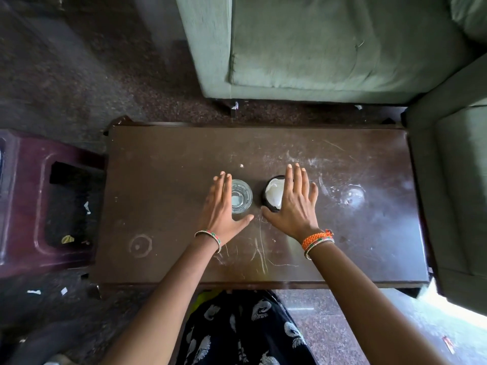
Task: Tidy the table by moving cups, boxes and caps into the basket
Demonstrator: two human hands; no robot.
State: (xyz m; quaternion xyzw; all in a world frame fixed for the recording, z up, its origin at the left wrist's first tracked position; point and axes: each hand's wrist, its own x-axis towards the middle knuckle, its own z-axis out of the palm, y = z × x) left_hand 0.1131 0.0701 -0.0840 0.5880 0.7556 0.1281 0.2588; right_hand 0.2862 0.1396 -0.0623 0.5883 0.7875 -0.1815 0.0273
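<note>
Head view, looking straight down on a low rectangular table (pixel 184 154). The top is dark brown wood, glossy but heavily scuffed, with pale scratches, a chalky ring mark near the front left and a cloudy round smear toward the right.

Two cups stand side by side near the middle of the table, close but apart. The glass cup (pixel 241 196) is clear, round and thick-walled, seen from above, with a pale patch at its base. The black cup (pixel 272 193) is round and dark-walled, with something white and crumpled inside; I cannot tell what the material is.

The left hand (pixel 220 206) is spread flat, fingers straight and together, thumb splayed out toward the middle. Its fingers lie over the left rim of the glass cup; contact cannot be judged from this angle. The right hand (pixel 296 204) is likewise spread with straight fingers, covering the right part of the black cup, its thumb pointing toward the cup's near side. Neither hand is curled round anything. Thin beaded bangles sit on both wrists, and a braided orange cord on the right.

A maroon moulded plastic stool (pixel 26 201) is left of the table. Green fabric sofas (pixel 329 48) stand beyond and to the right. The floor is speckled dark stone.
</note>
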